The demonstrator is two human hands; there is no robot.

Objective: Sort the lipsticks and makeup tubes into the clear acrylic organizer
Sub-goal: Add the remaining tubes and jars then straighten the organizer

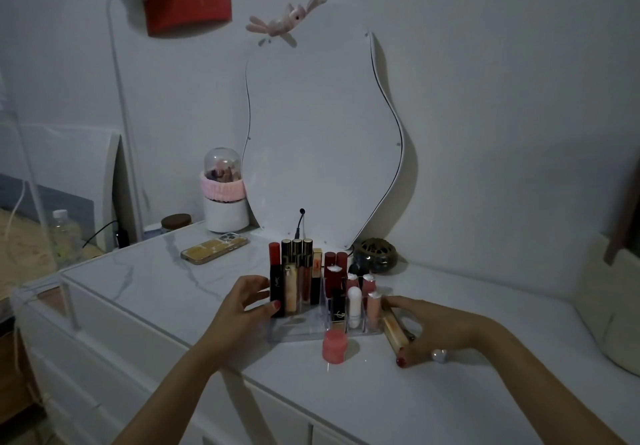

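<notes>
The clear acrylic organizer stands on the marble top, filled with several upright lipsticks and gloss tubes. My left hand rests against its left side, fingers touching a black lipstick at the left end. My right hand lies at the organizer's right side, fingers curled over a gold gloss tube that lies on the table. A small pink jar sits just in front of the organizer, apart from both hands.
A wavy mirror leans on the wall behind. A phone, a white pot with a pink band and clear dome, and a dark round burner stand nearby. The dresser's front edge runs just below my wrists.
</notes>
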